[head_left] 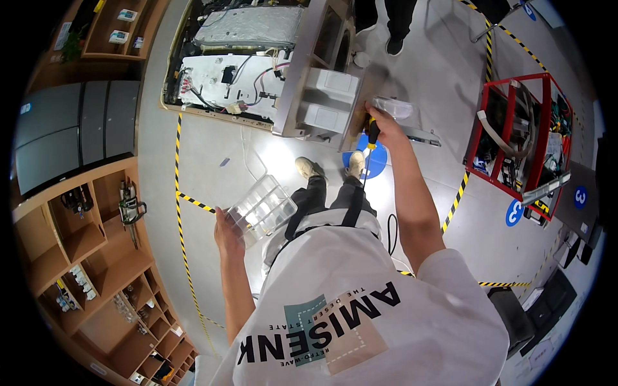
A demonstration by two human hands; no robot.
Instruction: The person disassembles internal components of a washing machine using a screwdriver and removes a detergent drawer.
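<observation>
My left hand [228, 235] is closed on the side of a clear plastic box [265, 204] with inner dividers, held low at my left in front of my legs. My right hand [386, 126] grips a screwdriver [373, 134] with a black and yellow handle, its shaft pointing down toward me. That hand is beside the pulled-out drawer [331, 100] of an appliance; whether its fingers also touch the drawer's front panel [362, 106], I cannot tell. The appliance [235, 83] has its cover off, showing a white plate, wires and a silvery wrapped part.
A red toolbox [512, 138] full of tools and cables stands on the floor at the right. Wooden shelves [96, 257] line the left side. Another person's legs [400, 26] are at the far side. Yellow-black tape [179, 167] marks the floor.
</observation>
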